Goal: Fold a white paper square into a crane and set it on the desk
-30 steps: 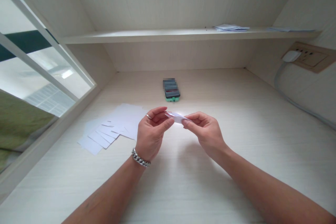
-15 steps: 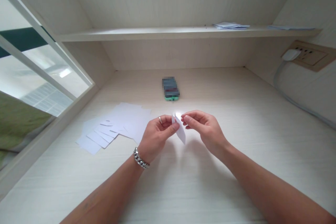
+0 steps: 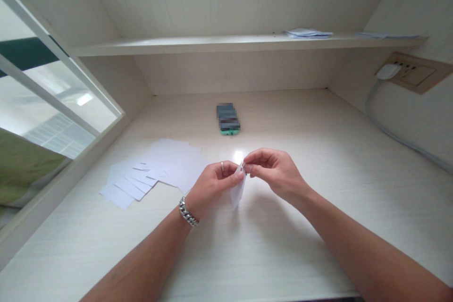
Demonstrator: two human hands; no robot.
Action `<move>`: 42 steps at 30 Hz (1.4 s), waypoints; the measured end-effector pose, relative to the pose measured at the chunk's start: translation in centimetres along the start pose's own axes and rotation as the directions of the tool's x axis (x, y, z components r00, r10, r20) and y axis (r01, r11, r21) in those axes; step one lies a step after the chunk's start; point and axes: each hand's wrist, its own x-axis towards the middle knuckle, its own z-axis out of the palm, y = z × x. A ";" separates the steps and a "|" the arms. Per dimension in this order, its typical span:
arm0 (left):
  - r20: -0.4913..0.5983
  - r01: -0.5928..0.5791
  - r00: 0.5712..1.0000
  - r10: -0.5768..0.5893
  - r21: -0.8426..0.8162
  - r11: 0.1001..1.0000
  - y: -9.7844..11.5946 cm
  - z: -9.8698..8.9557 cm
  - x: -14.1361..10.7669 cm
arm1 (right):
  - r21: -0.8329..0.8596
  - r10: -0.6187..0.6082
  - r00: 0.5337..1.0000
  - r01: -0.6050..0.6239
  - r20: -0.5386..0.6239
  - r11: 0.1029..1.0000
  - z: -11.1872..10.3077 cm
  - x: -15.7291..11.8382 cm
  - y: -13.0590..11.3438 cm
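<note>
A small piece of white paper (image 3: 238, 192) is held up above the desk between my hands, its lower corner hanging down. My left hand (image 3: 215, 181) pinches it between thumb and fingers; a ring and a chain bracelet show on this hand and wrist. From the other side, my right hand (image 3: 278, 170) has its thumb and fingertips closed on the paper's top edge. Left of my hands, loose white paper sheets (image 3: 177, 158) lie spread and overlapping, with smaller cut slips (image 3: 136, 181) on top of them.
Behind my hands a phone-like dark device (image 3: 228, 118), blurred out, lies on the desk (image 3: 300, 113). Folded papers (image 3: 307, 33) rest on the shelf (image 3: 198, 47). On the right wall, a white plug (image 3: 388, 71) with a grey cable (image 3: 399, 140) sits in a socket plate (image 3: 419, 75).
My right hand has closed from just beside the paper onto its top edge. The paper has tilted, its lower corner swinging to the left, and my left hand has shifted slightly right.
</note>
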 end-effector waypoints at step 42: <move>0.013 0.088 0.996 -0.088 0.021 0.996 0.5 0.1 0.0 | 0.016 -0.010 0.999 0.009 0.049 1.000 -0.2 -0.3 -0.5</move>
